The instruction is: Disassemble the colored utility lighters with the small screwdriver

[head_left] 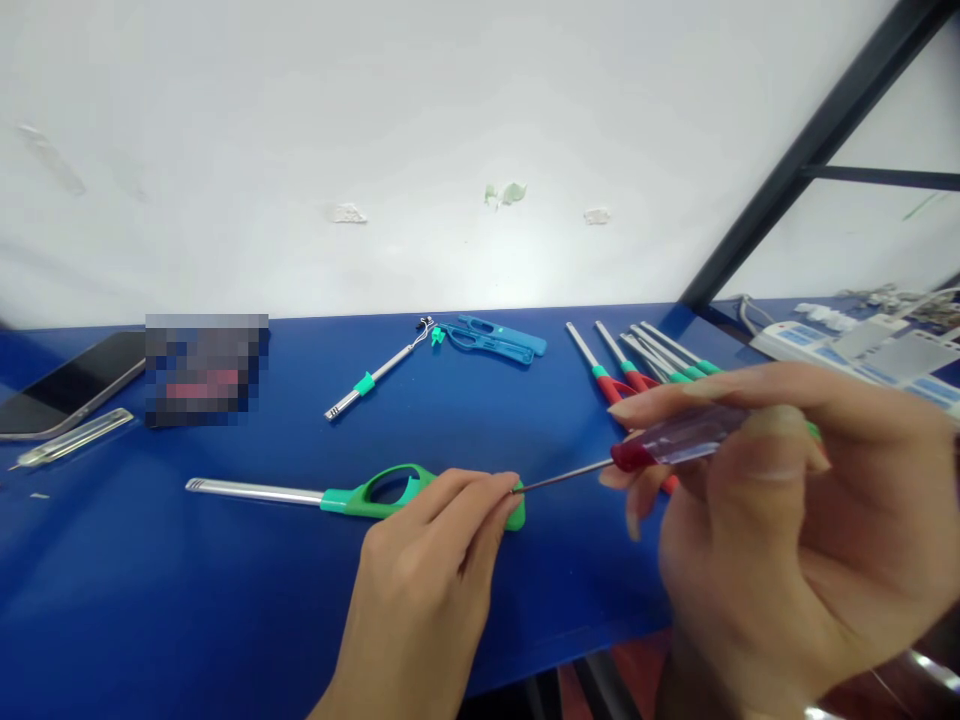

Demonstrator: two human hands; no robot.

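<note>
- The green lighter [337,501] is laid on the blue table [255,580], from the left of the frame to its centre, with its metal barrel pointed left.
- Its handle is partly covered by the left hand [427,560], whose fingers are closed over the rear end; whether a small part is also pinched cannot be told.
- The screwdriver [660,445] is gripped by its clear handle in the right hand [802,520], at lower right; its tip is brought to the left fingertips.
- The lighter is judged light and stiff, the barrel rather slippery, the thin plastic loop perhaps fragile.
- It is best held by the thick rear of the handle, not by the barrel.
- At upper centre, a blue casing [495,340] is seen.
</note>
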